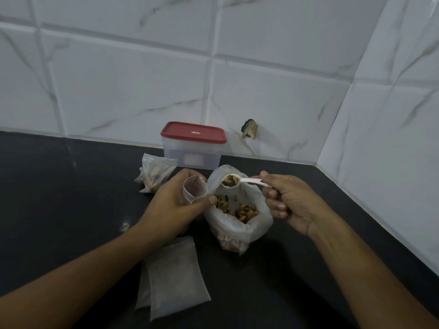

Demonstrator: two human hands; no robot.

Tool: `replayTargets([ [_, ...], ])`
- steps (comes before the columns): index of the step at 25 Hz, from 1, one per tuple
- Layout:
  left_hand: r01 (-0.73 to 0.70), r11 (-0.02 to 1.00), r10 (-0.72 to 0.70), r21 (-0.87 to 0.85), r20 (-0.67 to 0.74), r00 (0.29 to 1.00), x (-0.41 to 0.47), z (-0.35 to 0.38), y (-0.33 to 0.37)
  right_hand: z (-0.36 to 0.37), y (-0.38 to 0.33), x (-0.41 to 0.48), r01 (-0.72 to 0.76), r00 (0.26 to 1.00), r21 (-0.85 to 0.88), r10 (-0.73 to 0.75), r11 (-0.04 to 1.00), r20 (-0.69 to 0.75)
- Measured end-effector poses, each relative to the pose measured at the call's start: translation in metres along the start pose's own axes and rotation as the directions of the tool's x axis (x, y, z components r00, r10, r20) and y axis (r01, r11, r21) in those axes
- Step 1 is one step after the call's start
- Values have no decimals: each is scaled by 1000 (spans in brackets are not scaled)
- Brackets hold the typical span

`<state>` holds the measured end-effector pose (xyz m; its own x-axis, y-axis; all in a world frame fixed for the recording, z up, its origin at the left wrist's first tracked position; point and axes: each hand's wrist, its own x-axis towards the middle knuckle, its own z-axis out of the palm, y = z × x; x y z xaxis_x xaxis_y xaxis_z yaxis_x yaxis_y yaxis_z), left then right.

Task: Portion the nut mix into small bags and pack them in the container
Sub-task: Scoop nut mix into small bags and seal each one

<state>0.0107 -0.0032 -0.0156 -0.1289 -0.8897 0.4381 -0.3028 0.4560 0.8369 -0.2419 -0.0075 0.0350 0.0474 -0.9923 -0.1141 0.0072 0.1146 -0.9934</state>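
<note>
Left hand (173, 203) is wrapped round a small bag (195, 189), fingers and thumb curled about it, holding it upright with its mouth propped wide open. Right beside it, touching the left thumb tip, sits the big bag (237, 227) on the dark bench (59, 186), its top rolled open and the nut mix (245, 211) lying inside, brown, tan and dark pieces all jumbled.

Over to the right hand (292, 203): it pinches the handle of a white spoon (245, 182), thumb on top, the other fingers curled underneath. The spoon bowl is loaded with mix and hangs level above the big bag's open mouth, bowl end pointing at the small bag. It is near that bag's rim but a gap shows between them, so the scoop is over the big bag, not over the small one.

Behind the left hand, the filled bags (155, 173) rest on the bench with nuts showing through the plastic, just left of the container (190, 154). The container stands at the back against the tiled wall (118, 91), clear-sided, with its red lid (193, 132) seated on top.

Nearer the camera, the empty bags (175, 276) lie flat and overlapping on the bench, partly tucked under the left wrist. A chipped hole (249, 129) marks the wall to the right of the container.
</note>
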Motion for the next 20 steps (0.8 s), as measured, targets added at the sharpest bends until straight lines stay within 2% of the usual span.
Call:
replayTargets([
  [4, -11, 1000, 11, 7, 20, 1000, 2, 1, -2, 13, -5, -6, 16, 997, 137, -26, 990, 69],
  [7, -16, 1000, 17, -8, 26, 1000, 2, 2, -2, 27, -7, -14, 26, 989, 141, -47, 990, 143],
  [9, -15, 999, 17, -35, 38, 999, 3, 3, -2, 35, -6, -18, 73, 978, 67, -84, 995, 189],
  [12, -39, 999, 40, -13, 34, 999, 4, 4, -3, 46, -1, -22, 206, 963, -170, -169, 964, 207],
  [14, -41, 999, 42, -7, 25, 999, 4, 5, -4, 51, 4, -22, 317, 943, -329, -258, 889, 212],
  [16, -31, 999, 32, -39, 25, 999, 4, 5, -3, 52, 6, -21, 439, 898, -473, -355, 763, 260],
  [20, -47, 998, 48, -33, 34, 998, 4, 5, -4, 50, 8, -21, 547, 831, -626, -455, 556, 322],
])
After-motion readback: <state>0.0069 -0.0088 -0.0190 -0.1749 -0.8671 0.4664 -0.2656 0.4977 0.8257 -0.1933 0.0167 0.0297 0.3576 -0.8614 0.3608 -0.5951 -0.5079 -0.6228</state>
